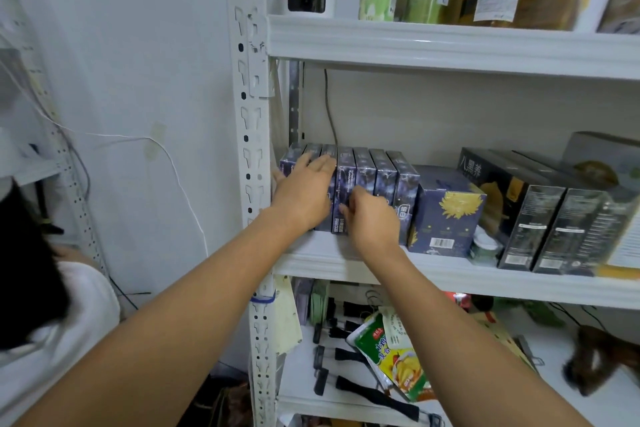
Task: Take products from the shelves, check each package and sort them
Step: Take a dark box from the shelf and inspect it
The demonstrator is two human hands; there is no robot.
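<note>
**Caller:** Middle shelf [450, 279], what's there?
**Operator:** Row of dark blue boxes [384, 180] at its left end. My left hand [304, 194] lies flat, fingers straight, on the leftmost ones; my right hand [372, 222] pinches one box [346, 180] beside it.

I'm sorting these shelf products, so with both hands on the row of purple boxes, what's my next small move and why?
Probably slide out the purple box your right hand pinches, since your left hand lies flat on its neighbours, steadying them.

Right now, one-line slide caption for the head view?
Left hand rests flat on a row of slim blue boxes on the white shelf while right hand pinches one box.
</note>
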